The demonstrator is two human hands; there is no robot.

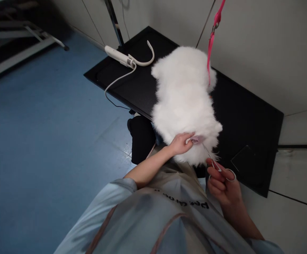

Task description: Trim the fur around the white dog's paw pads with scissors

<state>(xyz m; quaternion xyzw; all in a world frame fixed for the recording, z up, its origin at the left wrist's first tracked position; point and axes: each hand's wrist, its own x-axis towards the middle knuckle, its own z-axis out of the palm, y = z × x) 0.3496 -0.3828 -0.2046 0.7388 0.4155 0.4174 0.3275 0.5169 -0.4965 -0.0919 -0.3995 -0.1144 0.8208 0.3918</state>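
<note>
A fluffy white dog [184,91] stands or lies on a black grooming table [246,120], its back toward me and its head not clearly visible. My left hand [181,143] rests at the near end of the dog, thumb and fingers pinched on fur beside a pinkish patch [197,139]. A pair of scissors [216,165] is in my right hand [223,183], with a finger loop showing near the knuckles. The thin blades point up and left, their tips close to the pinkish patch, just right of my left fingers.
Near the table's far left corner lies a white corded device [119,56] with a curved arm. A pink strap [211,46] hangs down to the dog's far right side. Pale walls border the right, blue floor [50,123] the left, with a metal frame [18,53] at upper left.
</note>
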